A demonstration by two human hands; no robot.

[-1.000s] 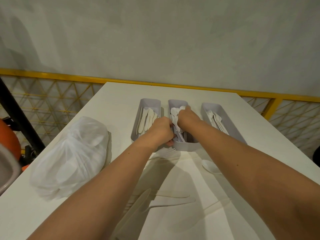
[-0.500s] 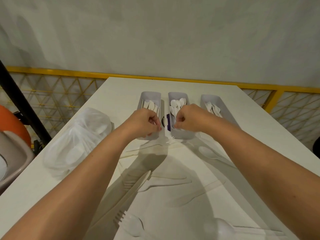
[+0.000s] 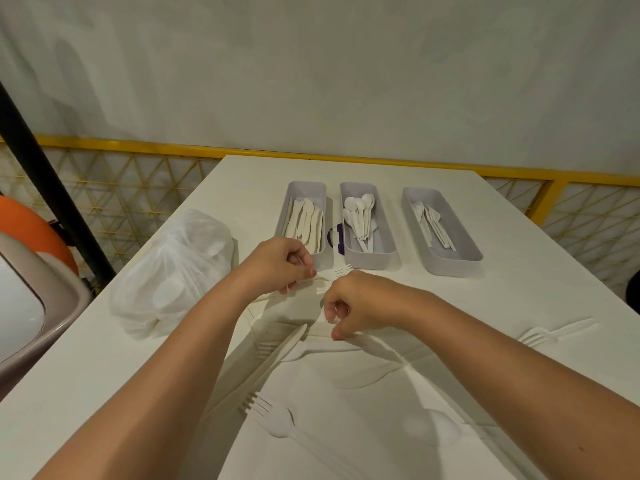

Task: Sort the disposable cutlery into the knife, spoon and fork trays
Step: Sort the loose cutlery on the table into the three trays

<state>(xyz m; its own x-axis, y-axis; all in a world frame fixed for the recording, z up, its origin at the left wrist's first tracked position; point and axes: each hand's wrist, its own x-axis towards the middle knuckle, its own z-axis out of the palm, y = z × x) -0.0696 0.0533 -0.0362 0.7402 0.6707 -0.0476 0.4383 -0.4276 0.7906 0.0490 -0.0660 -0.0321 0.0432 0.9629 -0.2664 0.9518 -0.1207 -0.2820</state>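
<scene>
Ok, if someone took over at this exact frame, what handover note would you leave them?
Left hand pinches a fork lying just in front of the trays.
Right hand is curled over loose cutlery; whether it holds any is unclear.
Done: knife tray, spoon tray and fork tray each hold some pieces.
Left: loose knife, loose fork, loose spoon and more on the table; plastic bag at its left edge.

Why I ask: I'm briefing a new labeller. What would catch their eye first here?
Mid-table, the left hand pinches a fork just in front of the trays, while the right hand curls above loose cutlery. Beyond them three grey trays stand in a row: knife tray left, spoon tray middle, fork tray right. A plastic bag sits near the table's left edge.
</scene>
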